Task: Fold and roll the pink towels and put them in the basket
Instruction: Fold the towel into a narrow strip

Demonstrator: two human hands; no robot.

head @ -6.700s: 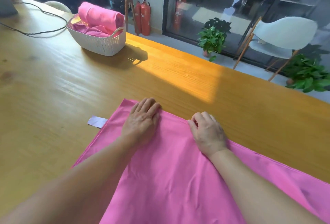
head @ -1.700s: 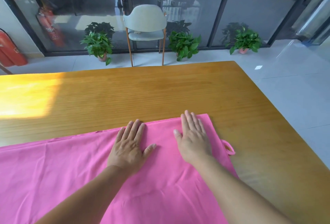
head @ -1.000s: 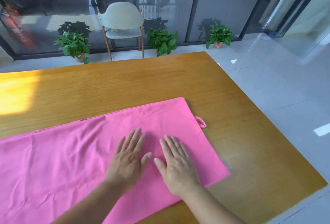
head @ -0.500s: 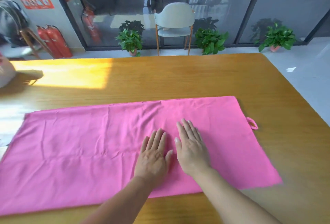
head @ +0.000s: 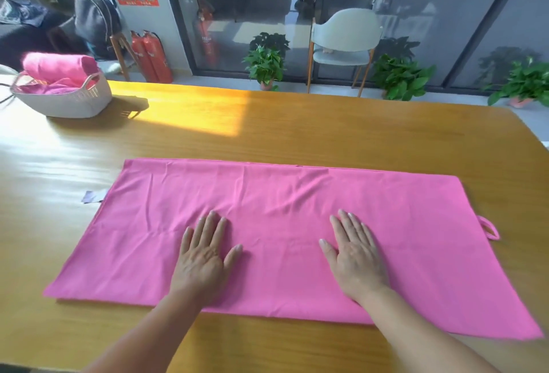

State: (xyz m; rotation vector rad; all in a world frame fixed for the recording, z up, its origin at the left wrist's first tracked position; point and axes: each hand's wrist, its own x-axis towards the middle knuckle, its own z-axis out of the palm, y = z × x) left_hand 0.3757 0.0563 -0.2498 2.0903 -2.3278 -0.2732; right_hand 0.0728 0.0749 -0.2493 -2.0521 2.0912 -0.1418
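Observation:
A pink towel (head: pixel 285 209) lies flat as a long rectangle across the wooden table (head: pixel 297 132), with a small hanging loop (head: pixel 488 228) at its right edge and a white label (head: pixel 90 197) at its left edge. My left hand (head: pixel 206 257) rests palm down on the towel left of centre, fingers straight. My right hand (head: pixel 355 251) rests flat on it right of centre. A white woven basket (head: pixel 65 101) stands at the far left of the table with a rolled pink towel (head: pixel 59 68) and more pink cloth inside.
A dark cable runs off the table's far left edge. Beyond the table are a pale chair (head: pixel 344 46), potted plants (head: pixel 266 63), red fire extinguishers (head: pixel 151 56) and a glass wall. The table's right corner is rounded.
My hands, side by side on the towel's right half half a second ago, have slid apart along it. The view has swung left, bringing the basket into sight.

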